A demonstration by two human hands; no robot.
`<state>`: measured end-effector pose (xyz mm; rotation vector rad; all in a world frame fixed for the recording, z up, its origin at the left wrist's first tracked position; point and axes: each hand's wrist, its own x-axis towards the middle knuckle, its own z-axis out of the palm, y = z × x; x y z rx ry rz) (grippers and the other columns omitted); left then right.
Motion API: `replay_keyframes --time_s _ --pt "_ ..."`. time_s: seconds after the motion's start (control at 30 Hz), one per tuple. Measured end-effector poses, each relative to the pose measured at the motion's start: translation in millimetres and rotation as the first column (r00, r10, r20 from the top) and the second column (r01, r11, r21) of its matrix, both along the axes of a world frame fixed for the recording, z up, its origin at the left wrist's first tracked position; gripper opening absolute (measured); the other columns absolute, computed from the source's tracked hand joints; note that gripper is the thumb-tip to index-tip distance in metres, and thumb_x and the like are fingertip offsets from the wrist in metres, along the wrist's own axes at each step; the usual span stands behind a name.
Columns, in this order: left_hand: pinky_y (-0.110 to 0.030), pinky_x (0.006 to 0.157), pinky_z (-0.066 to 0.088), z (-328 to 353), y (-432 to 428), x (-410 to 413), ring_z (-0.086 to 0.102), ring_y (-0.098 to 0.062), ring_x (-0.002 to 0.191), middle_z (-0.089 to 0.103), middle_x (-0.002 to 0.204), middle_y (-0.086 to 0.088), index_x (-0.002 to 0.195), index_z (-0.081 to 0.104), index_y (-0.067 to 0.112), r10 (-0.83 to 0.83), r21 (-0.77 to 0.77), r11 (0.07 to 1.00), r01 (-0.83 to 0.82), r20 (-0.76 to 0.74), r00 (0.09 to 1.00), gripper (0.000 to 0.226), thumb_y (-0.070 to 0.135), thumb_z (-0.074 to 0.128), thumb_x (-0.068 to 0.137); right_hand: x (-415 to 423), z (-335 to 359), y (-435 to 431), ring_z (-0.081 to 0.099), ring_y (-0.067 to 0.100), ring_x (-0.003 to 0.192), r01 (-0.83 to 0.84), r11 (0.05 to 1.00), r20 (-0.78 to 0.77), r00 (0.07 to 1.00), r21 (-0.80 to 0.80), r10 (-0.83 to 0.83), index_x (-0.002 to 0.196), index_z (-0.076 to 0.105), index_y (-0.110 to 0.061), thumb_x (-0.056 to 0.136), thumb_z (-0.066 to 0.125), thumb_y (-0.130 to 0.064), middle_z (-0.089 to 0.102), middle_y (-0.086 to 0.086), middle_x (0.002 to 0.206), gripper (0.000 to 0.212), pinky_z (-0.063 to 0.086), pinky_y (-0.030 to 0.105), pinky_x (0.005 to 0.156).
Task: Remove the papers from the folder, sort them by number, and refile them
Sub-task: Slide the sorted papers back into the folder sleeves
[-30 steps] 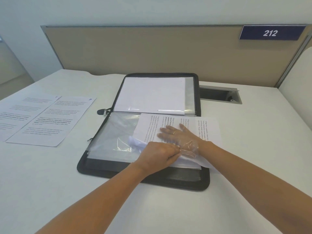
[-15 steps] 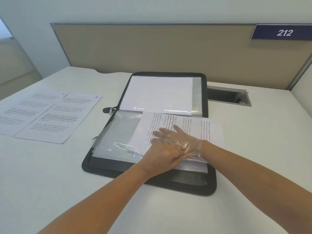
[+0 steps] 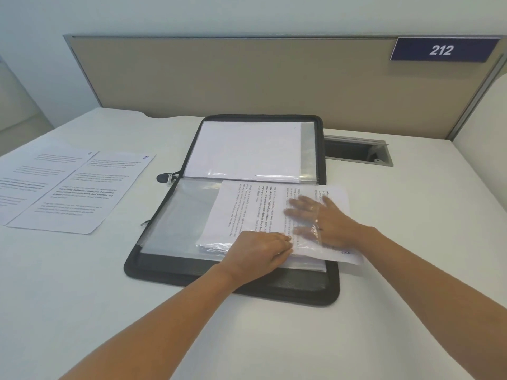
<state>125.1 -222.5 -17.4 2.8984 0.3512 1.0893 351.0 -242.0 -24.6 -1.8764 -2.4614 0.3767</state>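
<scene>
My right hand (image 3: 329,223) lies flat on a printed sheet (image 3: 247,207). Its fingers (image 3: 299,212) are spread and straight, and they show through the film of a clear sleeve (image 3: 186,215) that covers them. The sheet sits partly inside that sleeve. Its right end sticks out past my wrist and over the edge of the folder (image 3: 288,289).

Just nearer than those fingers is my left hand (image 3: 258,250), knuckles up. Its fingers are curled and pinch the near edge of the sleeve, where the plastic wrinkles. I cannot tell whether they also catch the paper.

The folder lies open on the table (image 3: 82,297) under both hands, black, with the sleeve in its near half. Beyond my fingers the far half holds blank white sheets (image 3: 247,149) behind another clear cover. The zip pull (image 3: 168,178) hangs at the hinge, well to the left of my fingers.

Farther left, well apart from both hands, two loose printed sheets (image 3: 82,193) lie side by side on the table, overlapping slightly. Beyond my right fingers a hatch (image 3: 356,152) is set into the table. Behind it stands a partition (image 3: 247,78) with a sign (image 3: 441,50) reading 212.
</scene>
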Motion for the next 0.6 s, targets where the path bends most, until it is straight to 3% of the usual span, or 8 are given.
replay_keyframes --time_s 0.1,0.27,0.37,0.43,0.47,0.53,0.6 --pt "-0.020 0.046 0.053 -4.3 -1.8 -0.6 0.070 -0.007 0.078 0.074 0.083 0.006 0.076 0.076 0.017 0.014 -0.002 1.000 -0.014 -0.033 0.999 0.029 0.028 0.050 0.084 16.1 0.9 -16.5 -0.011 0.006 0.144 0.155 0.988 -0.044 0.987 -0.013 -0.155 0.142 0.006 -0.051 0.064 -0.004 -0.090 -0.003 -0.016 0.157 0.088 -0.012 0.047 0.114" --pt "-0.017 0.045 0.050 -1.5 -3.2 0.1 0.070 -0.005 0.077 0.074 0.082 0.009 0.075 0.076 0.019 0.030 0.015 0.999 -0.030 -0.059 0.998 0.031 0.029 0.048 0.084 -1.7 -0.6 -11.1 -0.010 0.009 0.145 0.150 0.988 -0.012 0.989 -0.026 -0.151 0.147 0.007 -0.045 0.063 -0.006 -0.087 -0.004 -0.013 0.158 0.095 -0.010 0.050 0.114" --pt "-0.017 0.043 0.050 0.8 -2.9 1.1 0.070 -0.006 0.073 0.074 0.081 0.008 0.074 0.076 0.019 0.039 0.029 0.999 -0.038 -0.051 0.998 0.031 0.030 0.048 0.084 -17.6 4.4 -6.5 -0.009 0.010 0.145 0.136 0.990 0.006 0.991 -0.044 -0.136 0.148 0.011 -0.039 0.077 0.010 -0.074 -0.003 -0.013 0.157 0.079 -0.009 0.050 0.116" --pt "-0.018 0.043 0.050 1.7 -2.6 1.0 0.070 -0.006 0.073 0.074 0.081 0.007 0.075 0.076 0.018 0.037 0.033 0.999 -0.036 -0.034 0.999 0.031 0.029 0.048 0.083 -20.4 5.3 -4.0 -0.001 0.011 0.146 0.146 0.989 -0.079 0.986 -0.031 -0.148 0.147 0.025 -0.032 0.093 0.029 -0.056 0.008 -0.011 0.157 0.059 -0.005 0.044 0.117" --pt "-0.018 0.044 0.051 2.0 -2.6 0.9 0.070 -0.006 0.073 0.074 0.081 0.007 0.075 0.076 0.018 0.035 0.033 0.999 -0.035 -0.026 0.999 0.031 0.029 0.049 0.083 -18.5 3.7 -3.2 0.009 0.014 0.146 0.198 0.980 -0.210 0.958 0.004 -0.193 0.142 0.039 -0.025 0.097 0.041 -0.041 0.020 -0.007 0.155 0.048 0.003 0.039 0.118" --pt "-0.018 0.044 0.051 2.5 -3.0 0.6 0.070 -0.005 0.074 0.074 0.081 0.008 0.074 0.076 0.018 0.034 0.034 0.999 -0.034 -0.014 0.999 0.030 0.029 0.049 0.083 -13.9 1.8 -5.1 0.038 0.021 0.134 0.434 0.896 -0.515 0.790 0.090 -0.331 0.121 0.062 -0.013 0.093 0.054 -0.015 0.049 0.004 0.140 0.029 0.023 0.030 0.112" --pt "-0.019 0.043 0.051 2.9 -3.7 0.6 0.070 -0.004 0.075 0.074 0.081 0.008 0.074 0.076 0.018 0.035 0.027 0.999 -0.035 -0.008 0.999 0.030 0.029 0.049 0.083 -8.7 1.8 -11.3 0.053 0.020 0.116 0.669 0.733 -0.658 0.609 0.125 -0.444 0.103 0.069 -0.009 0.088 0.061 -0.011 0.062 0.005 0.121 0.017 0.034 0.027 0.102"
